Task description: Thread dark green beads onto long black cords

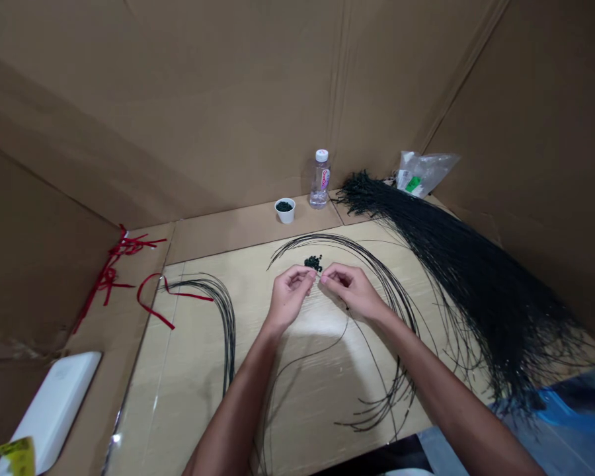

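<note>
My left hand (290, 297) and my right hand (353, 291) meet over the middle of the table, thumbs and forefingers pinched close together. Between the fingertips runs a thin black cord (305, 357); its strands trail down from beneath my right hand, one curving to the lower left. What exactly sits at the pinched tips is too small to make out. Just beyond the fingers lies a small pile of dark beads (312, 262). A loose bunch of black cords (393, 291) arcs behind my right hand and passes beneath that forearm.
Left lie another cord bunch (229, 330), red ribbon (155, 318) and a white slab-shaped device (62, 400). A white cup (285, 217) of dark beads and a bottle (319, 184) stand behind. Right are a thick black cord bundle (466, 264) and a plastic bag (434, 170). Cardboard walls (228, 99) enclose the table.
</note>
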